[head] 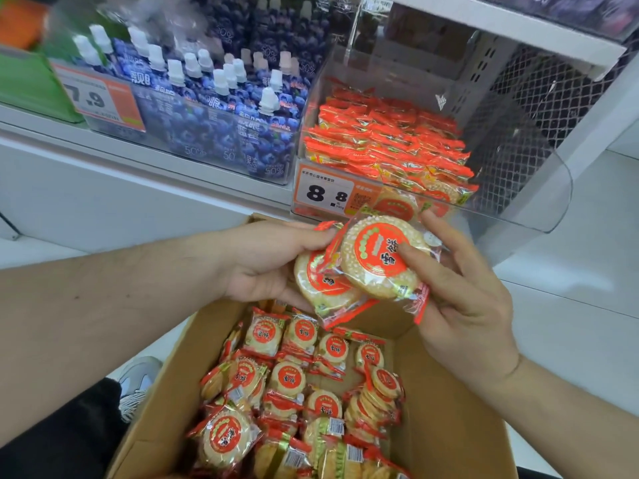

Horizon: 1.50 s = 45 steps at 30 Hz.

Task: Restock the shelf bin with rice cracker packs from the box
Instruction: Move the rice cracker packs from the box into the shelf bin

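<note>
Two round rice cracker packs with red labels are held above the open cardboard box [449,409]. My left hand [269,261] grips the lower pack [320,288]. My right hand [463,288] holds the upper pack [377,257], thumb across its face. The two packs overlap. Many more packs [297,392] lie in the box below. Just beyond my hands stands the clear plastic shelf bin [518,188], filled with rows of the same packs [390,146] and carrying an 8.8 price tag [325,193].
Left of the bin, a clear bin of blue spouted jelly pouches [214,108] with a 7.9 tag [93,96]. A white shelf board [501,25] overhangs the cracker bin. My grey shoe [138,382] rests on the white floor beside the box.
</note>
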{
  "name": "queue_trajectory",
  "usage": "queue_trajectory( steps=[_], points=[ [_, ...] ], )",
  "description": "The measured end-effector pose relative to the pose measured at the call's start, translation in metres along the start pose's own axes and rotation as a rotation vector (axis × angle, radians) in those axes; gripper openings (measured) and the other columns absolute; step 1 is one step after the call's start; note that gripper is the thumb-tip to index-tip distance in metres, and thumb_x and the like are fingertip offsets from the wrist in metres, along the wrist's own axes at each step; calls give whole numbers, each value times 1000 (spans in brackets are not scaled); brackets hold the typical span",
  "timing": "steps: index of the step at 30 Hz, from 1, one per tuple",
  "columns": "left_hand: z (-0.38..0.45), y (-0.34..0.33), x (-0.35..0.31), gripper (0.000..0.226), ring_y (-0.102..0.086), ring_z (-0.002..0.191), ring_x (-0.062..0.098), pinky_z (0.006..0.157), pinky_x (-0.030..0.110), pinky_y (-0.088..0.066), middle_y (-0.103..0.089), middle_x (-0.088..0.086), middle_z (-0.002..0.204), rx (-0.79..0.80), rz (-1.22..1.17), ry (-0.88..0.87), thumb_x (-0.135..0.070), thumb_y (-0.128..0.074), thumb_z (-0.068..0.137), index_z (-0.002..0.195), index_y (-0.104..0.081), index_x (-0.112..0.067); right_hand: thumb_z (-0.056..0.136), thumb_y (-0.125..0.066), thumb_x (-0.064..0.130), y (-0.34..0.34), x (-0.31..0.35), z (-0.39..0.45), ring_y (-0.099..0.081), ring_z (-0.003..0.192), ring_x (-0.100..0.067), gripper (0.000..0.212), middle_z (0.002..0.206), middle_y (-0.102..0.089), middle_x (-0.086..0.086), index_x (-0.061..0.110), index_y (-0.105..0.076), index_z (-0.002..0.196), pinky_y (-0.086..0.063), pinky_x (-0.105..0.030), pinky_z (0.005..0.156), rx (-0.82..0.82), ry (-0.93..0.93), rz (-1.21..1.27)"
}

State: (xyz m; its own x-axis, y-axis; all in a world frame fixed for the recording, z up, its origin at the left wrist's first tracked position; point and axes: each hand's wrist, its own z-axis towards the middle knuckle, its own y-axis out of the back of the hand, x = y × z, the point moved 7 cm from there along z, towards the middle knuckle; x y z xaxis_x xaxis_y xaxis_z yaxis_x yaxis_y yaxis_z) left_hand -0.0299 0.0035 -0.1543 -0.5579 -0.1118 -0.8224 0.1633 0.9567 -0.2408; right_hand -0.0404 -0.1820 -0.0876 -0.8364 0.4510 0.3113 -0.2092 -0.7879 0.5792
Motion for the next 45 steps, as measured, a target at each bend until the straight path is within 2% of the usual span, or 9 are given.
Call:
queue_trajectory(
  steps=[8,15,19,23,29,34,38,42,45],
  points=[
    [-3,-22,-5,40,-73,78,25,71,43,-59,-75,8,92,25,-202,1,-45,-46,97,98,-69,-13,89,-50,3,-23,1,-14,-58,119,-28,43,137,-51,-18,12,-61,129,-49,-35,100,151,-46,-23],
    [5,-8,-7,34,-72,79,23,72,34,-60,-74,13,96,-84,-10,-145,5,-68,80,111,-65,-7,80,-48,19,-27,11,-7,-56,111,-27,51,122,-59,-12,14,-66,127,-46,-48,88,297,-60,-125],
    [1,-9,-15,45,-72,85,28,79,50,-59,-74,11,93,-82,285,-249,11,-79,69,103,-64,-15,67,-62,38,-28,-21,-1,-55,112,-3,71,117,-56,15,36,-49,137,-46,-29,96,319,-574,230],
    [-4,-24,-22,52,-71,84,25,77,44,-60,-73,10,99,-44,263,-330,12,-79,68,110,-62,-14,66,-79,47,-56,-30,-20,-66,109,-13,96,121,-66,4,28,-33,148,-54,-40,95,575,-1003,673],
    [5,-19,-19,63,-68,85,20,74,41,-57,-72,8,97,-129,-163,-306,-40,-77,67,118,-56,-10,90,-57,39,-55,-26,-16,-64,115,-17,51,123,-69,0,21,-49,137,-46,-43,106,382,-1005,756],
    [7,-43,-6,68,-68,105,16,93,39,-54,-71,-1,113,8,144,-314,-17,-79,75,132,-44,-28,90,-57,44,-52,-31,-18,-63,111,-8,62,124,-66,7,35,-33,147,-46,-38,105,331,-1038,645],
    [8,-36,-21,65,-65,105,8,89,23,-54,-65,-2,116,-60,325,-397,-8,-71,86,139,-35,-19,85,-68,18,-42,-33,2,-64,88,3,52,119,-62,-4,27,-44,130,-51,-15,72,373,-958,621],
    [0,-40,-49,58,-62,94,1,83,19,-51,-62,-12,106,-111,806,-530,-23,-69,88,133,-32,-23,57,-68,63,-4,-42,34,-50,113,6,113,137,-42,14,30,-19,153,-46,-19,91,387,-673,210],
    [-5,-53,-59,51,-56,94,-3,78,10,-42,-54,-20,105,-108,1037,-636,-28,-69,88,123,-32,-36,62,-69,63,6,-32,46,-51,115,4,99,134,-48,18,32,-32,148,-46,-23,93,457,-522,64]
  ],
)
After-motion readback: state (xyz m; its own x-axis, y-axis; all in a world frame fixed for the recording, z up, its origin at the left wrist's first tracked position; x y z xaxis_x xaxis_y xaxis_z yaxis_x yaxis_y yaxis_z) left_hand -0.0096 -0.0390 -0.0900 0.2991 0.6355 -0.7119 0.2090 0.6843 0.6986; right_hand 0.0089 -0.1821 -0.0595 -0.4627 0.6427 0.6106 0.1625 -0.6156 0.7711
